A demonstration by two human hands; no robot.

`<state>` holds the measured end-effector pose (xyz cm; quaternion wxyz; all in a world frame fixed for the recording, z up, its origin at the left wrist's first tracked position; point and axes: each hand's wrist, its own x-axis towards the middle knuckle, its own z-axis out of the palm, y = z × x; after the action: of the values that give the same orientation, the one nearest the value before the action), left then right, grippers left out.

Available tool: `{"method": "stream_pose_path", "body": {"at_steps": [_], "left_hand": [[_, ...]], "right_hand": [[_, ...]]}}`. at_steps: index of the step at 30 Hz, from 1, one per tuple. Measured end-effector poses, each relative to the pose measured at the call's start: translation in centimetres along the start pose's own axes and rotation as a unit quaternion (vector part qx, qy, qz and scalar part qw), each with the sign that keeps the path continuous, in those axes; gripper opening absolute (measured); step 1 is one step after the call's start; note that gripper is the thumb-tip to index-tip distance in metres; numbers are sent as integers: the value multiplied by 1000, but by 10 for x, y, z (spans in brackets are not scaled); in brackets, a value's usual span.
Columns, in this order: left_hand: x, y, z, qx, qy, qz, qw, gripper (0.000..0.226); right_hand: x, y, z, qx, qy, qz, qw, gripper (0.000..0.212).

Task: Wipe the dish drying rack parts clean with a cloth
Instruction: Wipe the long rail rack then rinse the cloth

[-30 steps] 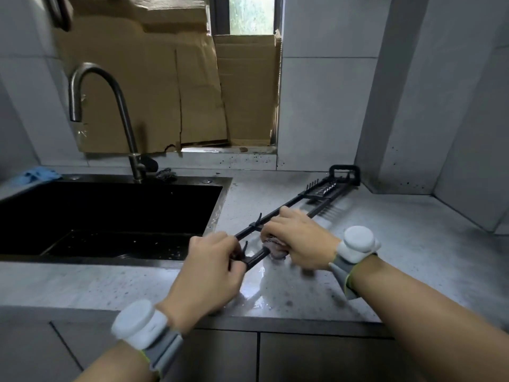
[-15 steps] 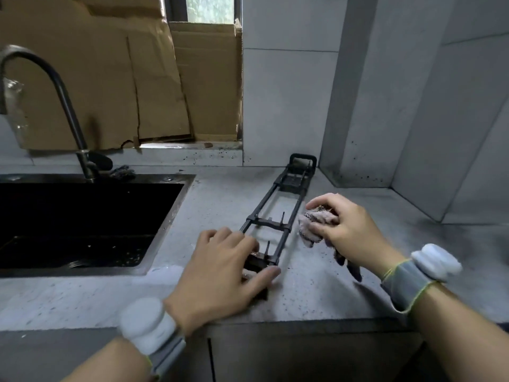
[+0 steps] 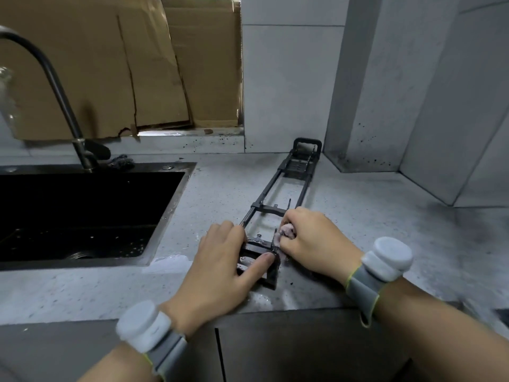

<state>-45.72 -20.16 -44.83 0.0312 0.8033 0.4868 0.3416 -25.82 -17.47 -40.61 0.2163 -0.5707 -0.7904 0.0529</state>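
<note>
A long black dish rack frame point(image 3: 281, 186) lies flat on the grey counter point(image 3: 385, 216), running from the front edge toward the back corner. My left hand point(image 3: 220, 260) holds its near end, fingers over the left rail and thumb across the end bracket. My right hand point(image 3: 311, 241) grips a bunched pinkish-white cloth point(image 3: 286, 232) pressed against the right rail close to that end. Most of the cloth is hidden inside the fist.
A black sink point(image 3: 82, 213) with a dark curved faucet point(image 3: 55, 92) is set into the counter at the left. Cardboard point(image 3: 124, 64) covers the window behind. A wall column point(image 3: 371, 78) juts out at the back right. Water patches lie on the counter near the rack end.
The rack went from tilted in both hands to lying flat. My right hand, lifted off the rail with the cloth half a second ago, is back down on the right rail near the end.
</note>
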Motion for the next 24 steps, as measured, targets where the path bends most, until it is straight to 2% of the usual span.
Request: {"method": "stream_pose_path", "body": {"at_steps": [4,7,9,12,15,18,20,22,24], "left_hand": [[-1,1,-3,14,-14,-10,1000,47],[-1,1,-1,22,-16,-12,1000,47],[-2,0,0,23,-9,-13,1000,48],[-3,-1,2,27,-4,-13,1000,48],[-3,0,3,21,-4,-17,1000,48],[-5,4,5,-1,26,-32,999,48],[-9,7,8,-26,68,-63,995,48],[-14,9,9,-52,101,-90,989,50],[-18,12,11,-61,116,-98,987,52]], "right_hand": [[16,-1,-3,-18,0,33,999,11],[15,4,-14,51,74,53,995,12],[5,0,-11,96,58,44,993,9],[-5,3,4,82,12,36,996,3],[13,9,-9,1,35,22,999,10],[28,-5,-33,79,76,-11,994,5],[31,-20,-34,100,28,-80,991,10],[33,-28,-20,49,-41,-127,990,13],[36,-31,-5,-8,-80,-133,988,15]]}}
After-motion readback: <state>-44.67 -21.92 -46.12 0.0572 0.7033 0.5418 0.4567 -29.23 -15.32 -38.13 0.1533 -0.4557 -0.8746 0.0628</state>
